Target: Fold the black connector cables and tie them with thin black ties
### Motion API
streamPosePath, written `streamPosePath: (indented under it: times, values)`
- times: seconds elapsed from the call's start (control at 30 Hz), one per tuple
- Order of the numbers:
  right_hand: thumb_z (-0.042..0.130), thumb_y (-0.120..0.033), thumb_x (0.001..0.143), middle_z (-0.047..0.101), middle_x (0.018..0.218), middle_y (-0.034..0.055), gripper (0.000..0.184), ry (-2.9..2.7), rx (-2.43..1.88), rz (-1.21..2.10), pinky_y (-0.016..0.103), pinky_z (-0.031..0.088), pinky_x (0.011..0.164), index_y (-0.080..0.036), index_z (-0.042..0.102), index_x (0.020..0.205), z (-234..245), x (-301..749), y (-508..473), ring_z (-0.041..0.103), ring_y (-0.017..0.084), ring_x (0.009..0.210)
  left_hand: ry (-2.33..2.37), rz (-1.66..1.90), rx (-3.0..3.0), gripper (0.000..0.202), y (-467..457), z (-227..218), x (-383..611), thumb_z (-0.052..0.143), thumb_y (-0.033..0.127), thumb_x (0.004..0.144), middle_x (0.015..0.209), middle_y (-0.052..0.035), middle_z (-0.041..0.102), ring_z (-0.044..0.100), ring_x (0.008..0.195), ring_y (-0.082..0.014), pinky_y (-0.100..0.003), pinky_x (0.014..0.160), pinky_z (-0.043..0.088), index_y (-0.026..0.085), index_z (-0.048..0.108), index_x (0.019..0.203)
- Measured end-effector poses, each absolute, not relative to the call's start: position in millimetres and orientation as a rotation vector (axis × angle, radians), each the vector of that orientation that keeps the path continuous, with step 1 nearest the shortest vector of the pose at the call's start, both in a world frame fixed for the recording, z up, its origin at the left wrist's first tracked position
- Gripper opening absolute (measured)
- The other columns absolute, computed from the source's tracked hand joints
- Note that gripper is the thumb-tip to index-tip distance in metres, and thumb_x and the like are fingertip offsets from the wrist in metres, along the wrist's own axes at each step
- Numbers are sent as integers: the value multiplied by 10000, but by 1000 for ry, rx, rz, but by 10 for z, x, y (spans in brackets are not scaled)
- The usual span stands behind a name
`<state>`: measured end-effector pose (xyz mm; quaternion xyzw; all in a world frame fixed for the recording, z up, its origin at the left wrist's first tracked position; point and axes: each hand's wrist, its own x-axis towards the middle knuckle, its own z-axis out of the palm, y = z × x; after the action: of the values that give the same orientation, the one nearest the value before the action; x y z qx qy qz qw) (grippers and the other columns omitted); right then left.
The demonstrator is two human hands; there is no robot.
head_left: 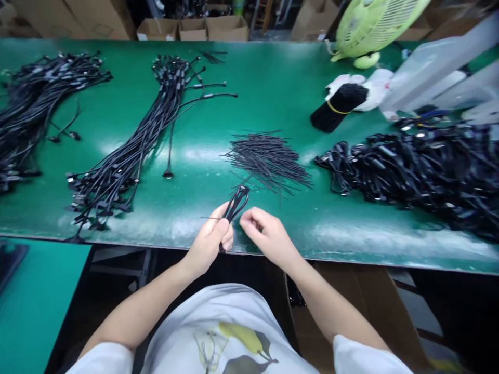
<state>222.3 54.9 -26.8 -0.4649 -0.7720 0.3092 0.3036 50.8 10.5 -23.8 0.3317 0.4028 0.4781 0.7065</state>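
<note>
My left hand (213,235) is closed around a black cable (235,203) folded into a narrow looped bundle, its looped end pointing away from me. A thin black tie (208,217) crosses the bundle and sticks out to the left. Just right of the bundle, my right hand (266,232) is closed with thumb and forefinger pinched together; what sits between those fingertips is too small to make out. Beyond both hands lies a loose pile of thin black ties (268,158) on the green table (265,88).
Long black cables (144,135) lie at centre left, with another heap of cables (42,98) farther left. Folded cable bundles (421,176) are piled on the right. Behind them are a yellow-banded black bunch (339,106), plastic bags (429,72) and a green fan (376,26).
</note>
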Motion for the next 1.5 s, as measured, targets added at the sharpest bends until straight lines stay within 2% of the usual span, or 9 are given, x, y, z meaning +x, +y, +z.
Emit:
streamPosePath:
  times: [0.2, 0.33, 0.47, 0.57, 0.8, 0.93, 1.07, 1.17, 1.5]
  values:
    - [473, -120, 912, 553, 723, 15, 152, -2280, -964, 191, 240, 377, 587, -162, 565, 799, -185, 1934, 291, 486, 109, 609, 1219, 1024, 1228, 495, 95, -259, 346, 426, 394, 959, 881, -46, 645, 576, 778, -151, -297, 793, 470, 159, 484, 1391]
    - [419, -83, 929, 658, 1033, 114, 209, -2531, -376, -312, 323, 435, 788, -132, 622, 939, -15, 1905, 457, 580, 185, 916, 1201, 870, 1415, 381, 71, -209, 215, 446, 351, 925, 1206, -84, 659, 545, 1165, -238, -404, 1082, 352, 201, 620, 1229]
    - [393, -98, 949, 637, 1172, 133, 269, -2756, -31, -449, 364, 432, 868, -105, 607, 1112, 194, 1879, 535, 568, 208, 1006, 1096, 754, 1107, 211, 34, -166, 112, 545, 360, 851, 628, 4, 572, 550, 657, -152, -326, 743, 483, 172, 613, 785]
    - [331, -38, 928, 653, 1007, 138, 331, -2825, -29, -455, 364, 428, 747, -85, 624, 1074, 261, 1844, 523, 558, 209, 841, 995, 715, 805, 279, -5, -146, 63, 602, 401, 818, 533, 74, 394, 318, 456, -57, -225, 494, 307, 178, 479, 702]
    - [265, 21, 871, 477, 652, 76, 424, -2962, 127, -495, 356, 271, 535, -194, 600, 727, 292, 1753, 500, 363, 205, 595, 937, 689, 694, 232, -94, -121, 87, 567, 374, 834, 579, 68, 400, 310, 478, -55, -222, 494, 282, 168, 502, 751]
    - [283, 12, 855, 422, 603, 62, 397, -2960, 208, -660, 356, 213, 532, -191, 563, 661, 297, 1744, 539, 293, 190, 540, 1066, 678, 893, 289, -131, -39, 88, 411, 231, 877, 574, 59, 412, 373, 518, -96, -248, 543, 329, 149, 619, 1061]
    - [375, -37, 847, 420, 591, 34, 281, -2867, 51, -555, 344, 210, 533, -184, 524, 659, 288, 1672, 683, 314, 163, 515, 1201, 752, 1041, 546, -124, 52, 25, 479, 207, 830, 991, -67, 658, 581, 941, -208, -342, 839, 446, 173, 498, 1375]
    - [437, -114, 890, 414, 566, 3, 273, -2675, -210, -500, 311, 229, 522, -187, 485, 632, 243, 1528, 719, 335, 136, 495, 1191, 992, 983, 560, -47, 52, 18, 430, 301, 902, 1384, -124, 527, 466, 1262, -263, -408, 1066, 351, 140, 418, 1438]
    - [428, -278, 981, 558, 614, -17, 323, -2304, -782, 681, 210, 390, 526, -190, 544, 693, 37, 1518, 595, 528, 108, 545, 1219, 1190, 1527, 585, -132, 35, -170, 295, 524, 971, 955, -88, 606, 521, 981, -217, -356, 1016, 354, 180, 742, 817]
